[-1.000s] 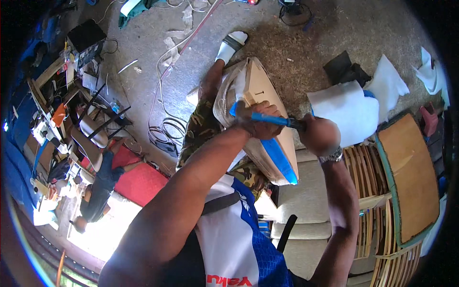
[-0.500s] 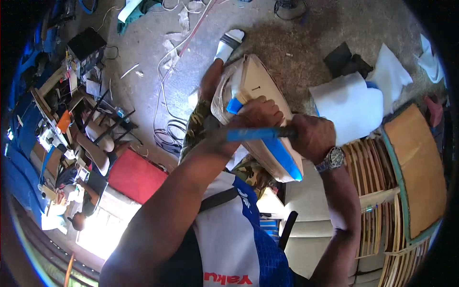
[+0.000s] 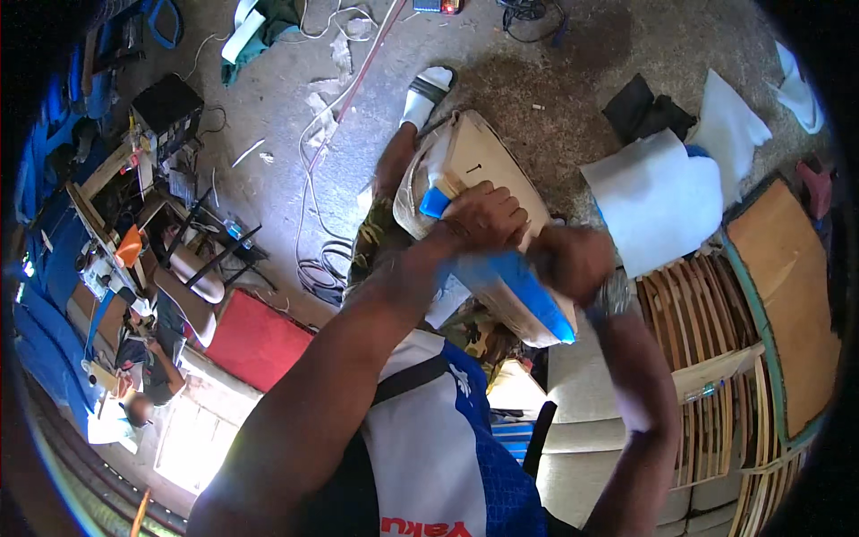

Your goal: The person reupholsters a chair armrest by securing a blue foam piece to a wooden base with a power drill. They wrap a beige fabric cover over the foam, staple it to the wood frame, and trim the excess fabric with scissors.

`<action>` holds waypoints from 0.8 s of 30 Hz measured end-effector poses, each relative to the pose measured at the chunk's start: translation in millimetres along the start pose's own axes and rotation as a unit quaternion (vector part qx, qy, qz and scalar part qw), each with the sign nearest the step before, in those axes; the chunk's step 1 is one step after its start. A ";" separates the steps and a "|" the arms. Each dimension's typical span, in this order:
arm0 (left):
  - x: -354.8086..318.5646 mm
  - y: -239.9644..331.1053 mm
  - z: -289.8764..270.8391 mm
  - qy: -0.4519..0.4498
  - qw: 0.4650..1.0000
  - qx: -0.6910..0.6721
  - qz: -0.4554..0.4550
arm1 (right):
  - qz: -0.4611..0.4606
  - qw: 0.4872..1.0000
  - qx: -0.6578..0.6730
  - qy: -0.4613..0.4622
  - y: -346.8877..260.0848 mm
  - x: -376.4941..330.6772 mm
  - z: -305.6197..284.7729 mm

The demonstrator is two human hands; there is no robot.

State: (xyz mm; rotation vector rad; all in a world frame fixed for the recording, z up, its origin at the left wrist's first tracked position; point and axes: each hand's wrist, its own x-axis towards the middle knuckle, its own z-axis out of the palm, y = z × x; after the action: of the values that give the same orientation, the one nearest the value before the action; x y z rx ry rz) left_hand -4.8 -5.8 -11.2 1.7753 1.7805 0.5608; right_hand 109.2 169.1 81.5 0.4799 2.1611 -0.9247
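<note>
hands closer together, blue tool now blurred

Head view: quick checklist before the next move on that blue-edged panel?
1. Left hand on the panel: ok, it presses on the upper face.
2. Right hand grip: cannot tell, it is motion-blurred at the blue strip.
3. Panel support: ok, it rests across the lap, tilted away toward the foot in the sandal.
4. Strip seated along the edge: cannot tell, blur hides the part between the hands.
5. Cords on the floor beside the leg: not ok, loose loops lie close to the foot.
</note>
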 end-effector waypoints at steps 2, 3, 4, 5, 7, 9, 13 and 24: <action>-13.3 17.0 -0.2 -0.017 1.000 -0.003 -0.013 | 0.086 0.993 -0.074 -0.045 9.7 5.9 9.9; -5.6 4.5 -1.6 -0.015 1.000 0.018 -0.016 | 0.046 0.995 -0.085 0.021 9.5 8.1 2.8; -6.8 0.1 0.0 -0.020 1.000 0.018 -0.008 | 0.025 0.993 -0.078 0.083 -0.4 -9.6 10.7; -7.3 -4.6 1.3 -0.026 0.999 0.019 0.002 | 0.007 0.987 -0.070 0.145 -10.7 -18.7 16.0; -2.9 -1.8 0.6 -0.009 1.000 0.014 -0.007 | 0.019 0.983 0.039 0.181 -18.6 -17.0 7.4; 4.4 1.4 -10.9 -0.020 1.000 0.008 -0.011 | 0.013 0.956 0.124 0.267 -21.7 -61.4 33.3; 5.0 2.3 -15.2 -0.064 0.998 0.029 0.001 | 0.291 0.806 0.330 0.397 5.2 -144.5 160.2; 10.4 -18.8 -3.1 -0.074 0.988 0.123 0.057 | 0.763 0.124 0.456 0.441 -83.0 -204.4 552.4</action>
State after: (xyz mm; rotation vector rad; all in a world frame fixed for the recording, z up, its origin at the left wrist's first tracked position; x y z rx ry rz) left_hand -20.8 4.1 -22.0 2.0378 1.7140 0.2513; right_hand 460.5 -305.2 7.8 3.4028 -0.1458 -0.2342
